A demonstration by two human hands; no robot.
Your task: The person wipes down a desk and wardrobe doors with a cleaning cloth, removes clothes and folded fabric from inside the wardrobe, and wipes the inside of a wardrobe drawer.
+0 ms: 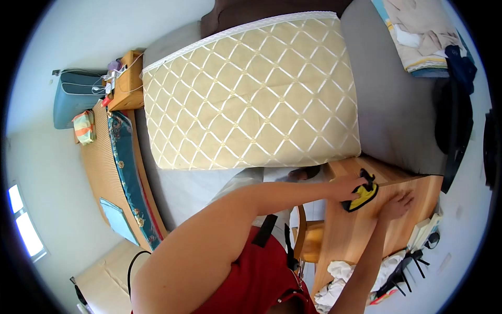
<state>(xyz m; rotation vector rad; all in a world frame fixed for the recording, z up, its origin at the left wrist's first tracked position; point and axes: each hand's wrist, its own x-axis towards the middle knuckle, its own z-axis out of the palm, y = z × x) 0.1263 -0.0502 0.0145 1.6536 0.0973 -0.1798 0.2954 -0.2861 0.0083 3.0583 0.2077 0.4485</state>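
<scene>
My left hand [343,188] reaches across to the wooden desk [348,227], its fingers closed round a yellow and black hand tool [363,198]. The tool is over the desk's edge area near the bed, and its exact kind is unclear. Just to the right, my right hand [396,206] rests on the desk top with its fingers spread, holding nothing.
A beige quilted mat [251,99] covers part of a grey bed [395,118] ahead. Folded clothes [421,31] lie at its far right. A wooden chair [312,242] stands against the desk. White cloth [340,275] and books [420,234] sit along the desk's near side.
</scene>
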